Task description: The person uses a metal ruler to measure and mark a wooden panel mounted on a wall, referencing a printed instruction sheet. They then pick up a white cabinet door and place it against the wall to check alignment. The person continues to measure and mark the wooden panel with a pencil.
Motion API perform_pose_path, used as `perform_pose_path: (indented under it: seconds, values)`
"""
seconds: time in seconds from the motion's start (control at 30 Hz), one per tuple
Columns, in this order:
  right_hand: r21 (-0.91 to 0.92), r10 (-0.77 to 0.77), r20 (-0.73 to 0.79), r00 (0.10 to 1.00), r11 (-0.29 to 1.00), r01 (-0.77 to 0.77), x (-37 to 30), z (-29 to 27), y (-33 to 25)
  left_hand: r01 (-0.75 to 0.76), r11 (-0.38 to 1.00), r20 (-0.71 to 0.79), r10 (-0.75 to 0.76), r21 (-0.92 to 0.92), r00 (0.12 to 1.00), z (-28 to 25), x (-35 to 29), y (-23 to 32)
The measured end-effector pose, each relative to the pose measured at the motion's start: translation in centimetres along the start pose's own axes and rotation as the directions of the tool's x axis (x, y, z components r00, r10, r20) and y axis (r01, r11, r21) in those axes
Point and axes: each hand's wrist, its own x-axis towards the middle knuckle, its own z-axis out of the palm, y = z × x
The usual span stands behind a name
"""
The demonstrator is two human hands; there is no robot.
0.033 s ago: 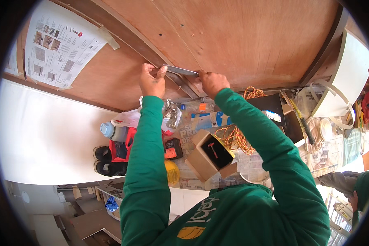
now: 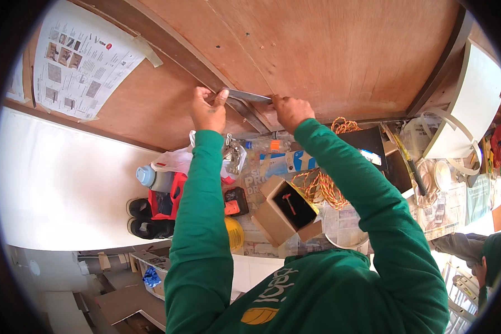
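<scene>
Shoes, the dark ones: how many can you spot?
2: one dark shoe left of the red bag, the other dark shoe just below it in the picture. More could be hidden behind the bag or arms.

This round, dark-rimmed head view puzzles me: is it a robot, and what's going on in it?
There's no robot here. A wide fisheye camera on a person's head looks down, which is why straight edges bend. The green-sleeved arms are that person's own. The bare right hand grips one end of a thin, flat grey blade; the bare left hand's thumb is at its other end, in front of a wooden panel. I can't tell exactly what tool it is. Below, on a paper-strewn surface, lie an open cardboard box, orange rope and a clear plastic bottle.
</scene>
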Motion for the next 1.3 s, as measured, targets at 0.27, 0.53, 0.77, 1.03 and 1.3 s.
perform_pose_path:
  seconds: [0.27,0.53,0.77,1.03,1.3]
  values:
    - [0.023,0.085,0.077,0.993,0.996,-0.087,-0.5,1.7,-0.5,-0.034,0.993,-0.094,0.045,0.116,0.995,1.4,-2.0,-0.2]
    - [0.18,0.102,0.05,0.994,0.978,-0.109,-0.3,5.2,-0.7,-0.022,0.999,0.0,0.022,-0.044,1.0,0.8,-1.8,1.1]
    - [0.168,0.024,0.001,1.0,0.986,-0.024,-0.4,5.5,-0.5,0.149,0.971,0.153,-0.121,-0.188,0.981,-0.6,-0.8,-1.4]
    - [-0.061,-0.044,0.047,0.998,0.997,0.047,-1.1,0.7,0.7,0.062,0.989,0.097,-0.049,-0.134,0.994,-0.2,-0.2,-1.2]
    - [-0.078,0.029,0.031,0.999,0.997,-0.026,-0.8,0.4,0.3,-0.03,0.999,0.004,0.03,0.022,1.0,0.5,-1.0,-1.5]
